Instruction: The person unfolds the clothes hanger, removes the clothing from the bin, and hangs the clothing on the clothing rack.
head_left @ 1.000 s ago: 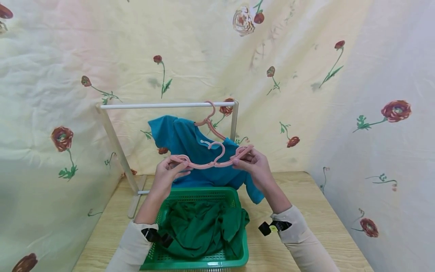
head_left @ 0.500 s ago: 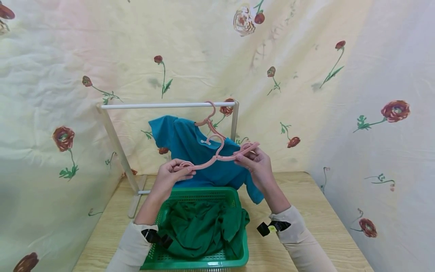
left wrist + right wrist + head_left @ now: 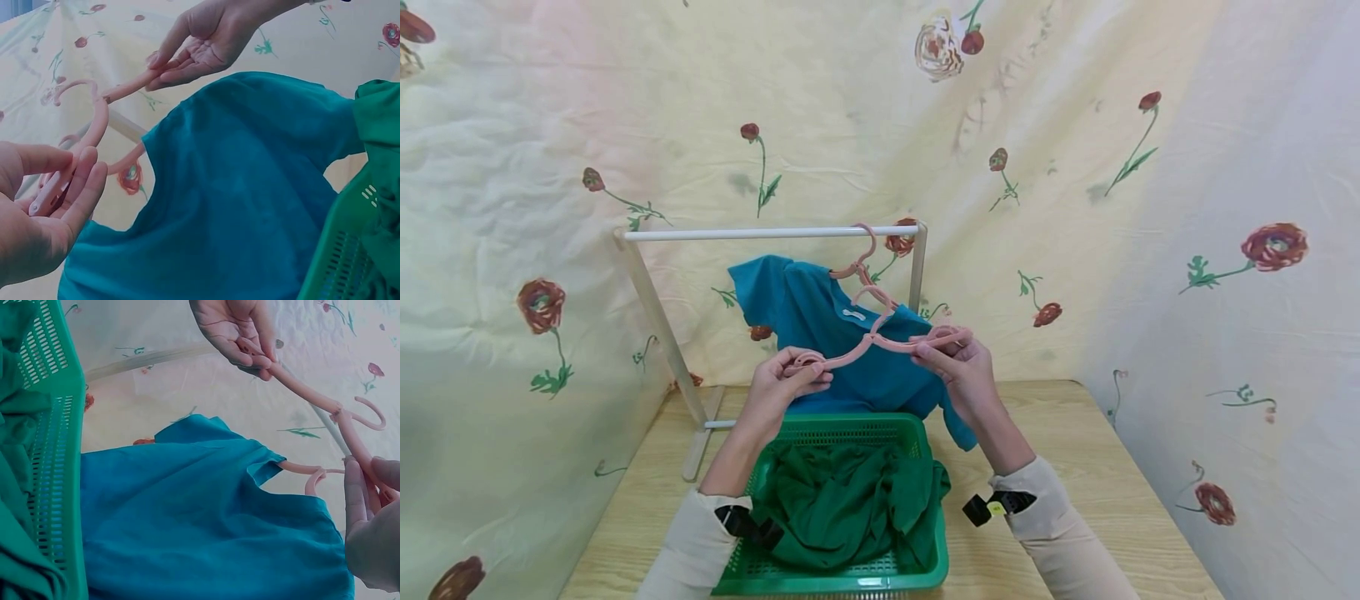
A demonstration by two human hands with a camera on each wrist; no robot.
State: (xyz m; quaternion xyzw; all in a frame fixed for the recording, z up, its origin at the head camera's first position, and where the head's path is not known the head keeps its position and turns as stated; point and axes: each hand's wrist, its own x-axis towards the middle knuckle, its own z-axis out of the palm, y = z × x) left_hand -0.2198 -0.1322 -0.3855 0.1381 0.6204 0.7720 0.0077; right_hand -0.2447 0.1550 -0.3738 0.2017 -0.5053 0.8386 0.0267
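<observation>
A pink clothes hanger (image 3: 848, 353) is held up in the air between both hands, its hook upward. My left hand (image 3: 772, 385) pinches its left end between thumb and fingers. At the other end, my right hand (image 3: 964, 371) grips the hanger the same way; the left wrist view shows that right hand (image 3: 215, 37) too. Behind the hanger, a blue short-sleeved T-shirt (image 3: 820, 321) hangs slanted on another pink hanger (image 3: 867, 242). Below the hands, a green cloth garment (image 3: 835, 500) lies crumpled in a green plastic basket (image 3: 936, 550), partly over its right rim.
A clothes rack with a white top bar (image 3: 737, 234) and wooden legs (image 3: 662, 325) stands at the back left of the wooden table (image 3: 1067, 467). Flower-printed cloth (image 3: 1075, 208) surrounds the table at the back and sides.
The held hanger has tilted: its left end sits a little lower and its right end a little further right than a second ago. Both hands keep their hold. Shirt and basket stay put.
</observation>
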